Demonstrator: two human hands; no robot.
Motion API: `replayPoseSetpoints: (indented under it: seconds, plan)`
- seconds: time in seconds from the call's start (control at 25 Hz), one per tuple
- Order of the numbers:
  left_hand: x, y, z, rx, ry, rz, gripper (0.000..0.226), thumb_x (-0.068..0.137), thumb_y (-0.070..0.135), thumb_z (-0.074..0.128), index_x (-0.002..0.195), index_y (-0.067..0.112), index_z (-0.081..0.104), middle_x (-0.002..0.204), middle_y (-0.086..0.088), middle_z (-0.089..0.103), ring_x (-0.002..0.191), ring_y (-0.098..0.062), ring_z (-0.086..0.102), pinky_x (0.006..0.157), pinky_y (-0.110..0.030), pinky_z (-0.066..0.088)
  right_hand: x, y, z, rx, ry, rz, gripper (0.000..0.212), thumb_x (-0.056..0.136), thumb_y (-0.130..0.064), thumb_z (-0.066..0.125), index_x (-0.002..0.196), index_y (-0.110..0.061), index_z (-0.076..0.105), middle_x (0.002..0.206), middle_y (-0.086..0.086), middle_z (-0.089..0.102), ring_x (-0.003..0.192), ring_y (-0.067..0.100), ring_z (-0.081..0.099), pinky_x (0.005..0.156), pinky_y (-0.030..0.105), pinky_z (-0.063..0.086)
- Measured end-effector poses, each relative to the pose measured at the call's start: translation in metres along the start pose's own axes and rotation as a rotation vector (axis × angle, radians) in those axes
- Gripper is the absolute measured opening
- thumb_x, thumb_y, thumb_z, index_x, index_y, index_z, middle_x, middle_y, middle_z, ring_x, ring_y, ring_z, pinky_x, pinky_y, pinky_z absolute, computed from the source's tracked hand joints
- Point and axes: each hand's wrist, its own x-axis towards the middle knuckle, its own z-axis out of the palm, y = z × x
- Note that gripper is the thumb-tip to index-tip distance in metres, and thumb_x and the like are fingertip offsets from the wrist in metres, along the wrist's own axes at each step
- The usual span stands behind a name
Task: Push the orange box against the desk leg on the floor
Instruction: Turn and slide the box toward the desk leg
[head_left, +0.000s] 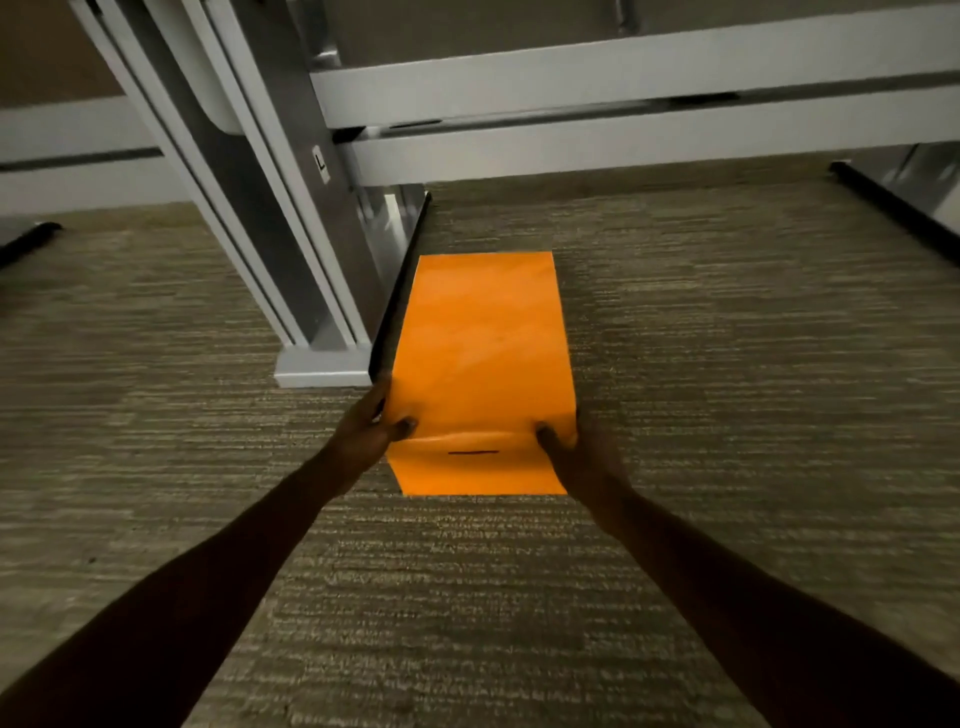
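The box (483, 353) lies on the carpet floor (727, 364), long side going away from the person. It is closed, so what is in it cannot be seen. On its near face there is a short dark slot.

The left hand (366, 431) holds the near left corner of the box, thumb on the top and the fingers around the side. The right hand (574, 452) holds the near right corner in the same way, thumb pressed on the top edge. Both grips are clamped on the box.

The left long edge of the box is just beside the desk leg (291, 234), along the dark strip of the leg's foot; if they really touch I cannot tell, the picture is dim and a little blurred there. The grey base of the leg (322, 366) stands close to the left hand.

To the right of the box the carpet is open up to another dark foot (893, 208) far at the right. Behind the box, pale rails (623, 73) run across.
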Motion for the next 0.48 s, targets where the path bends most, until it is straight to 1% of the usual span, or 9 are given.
replayPoseSetpoints:
  seconds: [0.04, 0.08, 0.12, 0.16, 0.2, 0.24, 0.28, 0.36, 0.48]
  plan:
    - [-0.002, -0.004, 0.003, 0.021, 0.009, 0.042, 0.086, 0.092, 0.015, 0.072, 0.162, 0.031, 0.027, 0.163, 0.001, 0.041, 0.146, -0.023, 0.047, 0.119, -0.053, 0.041, 0.0, 0.005, -0.004, -0.035, -0.031, -0.008, 0.055, 0.096, -0.045, 0.062, 0.143, -0.018, 0.051, 0.135, 0.006, 0.06, 0.123, 0.029, 0.058, 0.103, 0.042, 0.046]
    - [-0.006, -0.007, 0.008, 0.106, 0.013, 0.098, 0.094, 0.087, 0.025, 0.078, 0.162, 0.038, 0.022, 0.163, 0.007, 0.039, 0.146, -0.014, 0.045, 0.121, -0.048, 0.039, 0.001, 0.008, -0.01, -0.083, -0.045, -0.01, 0.053, 0.094, -0.048, 0.062, 0.136, -0.016, 0.055, 0.123, 0.006, 0.065, 0.115, 0.029, 0.061, 0.096, 0.042, 0.05]
    - [-0.011, -0.009, 0.013, 0.249, 0.018, 0.134, 0.108, 0.081, 0.035, 0.082, 0.162, 0.04, 0.011, 0.168, 0.008, 0.028, 0.149, -0.009, 0.037, 0.121, -0.043, 0.036, 0.003, 0.008, -0.016, -0.116, -0.047, 0.008, 0.055, 0.092, -0.052, 0.063, 0.133, -0.015, 0.055, 0.113, 0.004, 0.066, 0.108, 0.028, 0.064, 0.089, 0.04, 0.053]
    - [-0.014, -0.012, 0.016, 0.432, 0.038, 0.14, 0.126, 0.076, 0.042, 0.086, 0.164, 0.033, -0.005, 0.173, 0.002, 0.01, 0.152, -0.012, 0.025, 0.121, -0.045, 0.033, 0.005, 0.006, -0.02, -0.119, -0.053, 0.037, 0.062, 0.09, -0.054, 0.064, 0.137, -0.015, 0.051, 0.113, 0.003, 0.064, 0.107, 0.028, 0.063, 0.087, 0.039, 0.053]
    - [-0.016, -0.016, 0.018, 0.567, 0.06, 0.139, 0.14, 0.072, 0.045, 0.088, 0.163, 0.024, -0.016, 0.174, -0.005, -0.006, 0.154, -0.019, 0.016, 0.121, -0.048, 0.031, 0.007, 0.001, -0.021, -0.087, -0.071, 0.064, 0.071, 0.089, -0.054, 0.066, 0.146, -0.018, 0.042, 0.124, 0.004, 0.061, 0.115, 0.029, 0.06, 0.093, 0.041, 0.052]
    - [-0.017, -0.017, 0.019, 0.608, 0.07, 0.134, 0.145, 0.07, 0.047, 0.09, 0.162, 0.017, -0.019, 0.173, -0.01, -0.008, 0.156, -0.025, 0.014, 0.121, -0.049, 0.031, 0.01, -0.006, -0.017, -0.029, -0.089, 0.093, 0.078, 0.09, -0.054, 0.065, 0.153, -0.022, 0.033, 0.14, 0.004, 0.053, 0.127, 0.031, 0.054, 0.102, 0.046, 0.049]
    - [-0.016, -0.019, 0.019, 0.591, 0.088, 0.126, 0.143, 0.07, 0.048, 0.09, 0.164, 0.014, -0.013, 0.173, -0.013, 0.001, 0.157, -0.029, 0.018, 0.122, -0.048, 0.032, 0.012, -0.013, -0.01, 0.035, -0.095, 0.119, 0.081, 0.091, -0.052, 0.064, 0.157, -0.025, 0.026, 0.153, 0.005, 0.043, 0.137, 0.032, 0.046, 0.11, 0.051, 0.043]
    - [-0.009, -0.015, 0.014, 0.576, 0.119, 0.092, 0.129, 0.074, 0.051, 0.086, 0.166, 0.014, 0.003, 0.17, -0.012, 0.024, 0.154, -0.033, 0.03, 0.12, -0.044, 0.037, 0.016, -0.021, 0.01, 0.121, -0.063, 0.139, 0.08, 0.095, -0.045, 0.062, 0.16, -0.025, 0.019, 0.163, 0.007, 0.03, 0.145, 0.032, 0.035, 0.119, 0.051, 0.032]
    - [-0.009, -0.014, -0.002, 0.534, 0.183, 0.109, 0.118, 0.074, 0.047, 0.087, 0.164, 0.017, 0.017, 0.163, -0.012, 0.04, 0.148, -0.034, 0.041, 0.115, -0.043, 0.042, 0.009, -0.018, 0.037, 0.191, -0.011, 0.12, 0.075, 0.097, -0.037, 0.063, 0.159, -0.023, 0.023, 0.162, 0.008, 0.032, 0.145, 0.03, 0.036, 0.119, 0.047, 0.031]
